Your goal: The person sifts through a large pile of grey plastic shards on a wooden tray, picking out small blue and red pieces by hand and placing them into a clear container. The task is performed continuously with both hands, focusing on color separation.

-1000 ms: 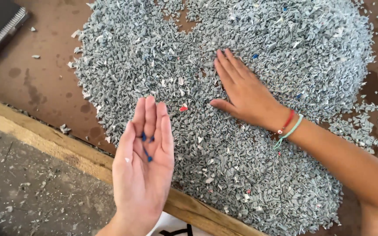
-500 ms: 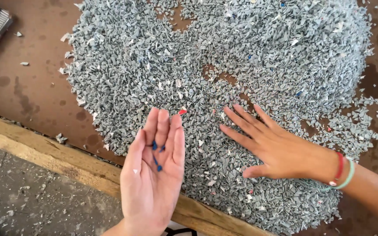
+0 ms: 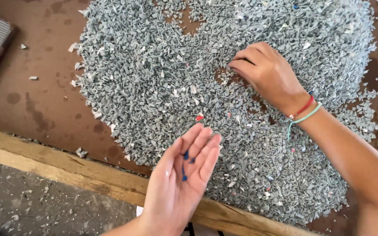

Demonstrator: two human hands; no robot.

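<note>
On left palm (image 3: pixel 178 183), blue flakes (image 3: pixel 185 166)

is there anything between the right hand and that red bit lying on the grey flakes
Nothing visible blocks it. The red flake lies exposed on top of the grey flake pile, below and left of the right hand, with only loose flakes between. The left hand rests palm-up nearer it, cupping blue bits.

We see no packages, labels, signs or screens here. Nothing on the brown board (image 3: pixel 44 100) or along its wooden edge (image 3: pixel 88 175) carries a wrapper or tag that we can make out.
</note>
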